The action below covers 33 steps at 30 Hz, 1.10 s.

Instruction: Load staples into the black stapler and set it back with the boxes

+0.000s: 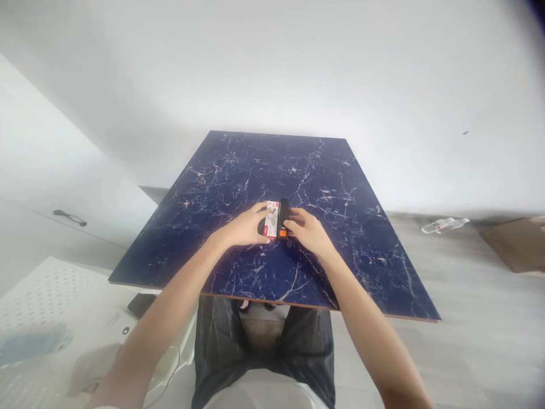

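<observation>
A small red-and-white printed box [271, 222] lies on the blue marble-patterned tabletop [272, 165], near its middle. My left hand [248, 225] grips it from the left, fingers at its far end and thumb at its near end. Against the box's right side is a narrow black object [283, 213] with an orange patch near its front; its exact kind is unclear. My right hand [309, 228] holds this black object from the right, with a fingertip over its edge. Some of my right fingers are partly hidden beside it.
The tabletop's front edge is just before my lap. At left, a white perforated surface [51, 284] bears a dark flat item [142, 305] and a blurred bottle [34, 343]. On the floor at right lie a clear plastic bottle [445, 225] and a cardboard box [517, 244].
</observation>
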Motion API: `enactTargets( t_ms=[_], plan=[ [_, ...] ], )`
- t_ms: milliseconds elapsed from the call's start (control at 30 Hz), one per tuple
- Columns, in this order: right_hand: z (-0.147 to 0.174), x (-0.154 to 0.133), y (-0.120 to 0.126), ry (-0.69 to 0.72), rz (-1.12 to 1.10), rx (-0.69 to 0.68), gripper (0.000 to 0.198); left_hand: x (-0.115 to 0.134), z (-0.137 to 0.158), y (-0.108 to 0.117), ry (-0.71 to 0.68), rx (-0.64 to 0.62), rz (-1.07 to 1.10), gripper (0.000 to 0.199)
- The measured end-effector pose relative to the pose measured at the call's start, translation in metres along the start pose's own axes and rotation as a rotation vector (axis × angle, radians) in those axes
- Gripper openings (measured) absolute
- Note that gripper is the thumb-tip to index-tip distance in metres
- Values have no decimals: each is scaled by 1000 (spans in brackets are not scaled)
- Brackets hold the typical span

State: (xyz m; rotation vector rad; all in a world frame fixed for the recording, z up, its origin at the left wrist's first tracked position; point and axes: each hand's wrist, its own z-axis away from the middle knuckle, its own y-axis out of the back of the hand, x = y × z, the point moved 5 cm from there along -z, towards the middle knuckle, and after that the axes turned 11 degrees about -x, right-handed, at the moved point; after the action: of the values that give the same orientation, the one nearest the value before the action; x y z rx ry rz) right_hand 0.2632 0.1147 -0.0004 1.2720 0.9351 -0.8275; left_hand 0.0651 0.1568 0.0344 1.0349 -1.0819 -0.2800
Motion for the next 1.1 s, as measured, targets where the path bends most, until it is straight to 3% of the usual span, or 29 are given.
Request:
enactTargets(
  t_ms=[333,500,767,1100],
  plan=[
    [2,-9,3,-36,58,38,46,-1,-4,-8,35,62,69,85],
    [4,-8,21,-63,168,82,46,4,-26,-15,16,81,121,85],
    [10,30,95,-167,176,218,47,37,-110,-35,-39,64,101,69],
    [32,75,182,-291,229,486,51,94,-209,-71,-78,65,23,70]
  ],
)
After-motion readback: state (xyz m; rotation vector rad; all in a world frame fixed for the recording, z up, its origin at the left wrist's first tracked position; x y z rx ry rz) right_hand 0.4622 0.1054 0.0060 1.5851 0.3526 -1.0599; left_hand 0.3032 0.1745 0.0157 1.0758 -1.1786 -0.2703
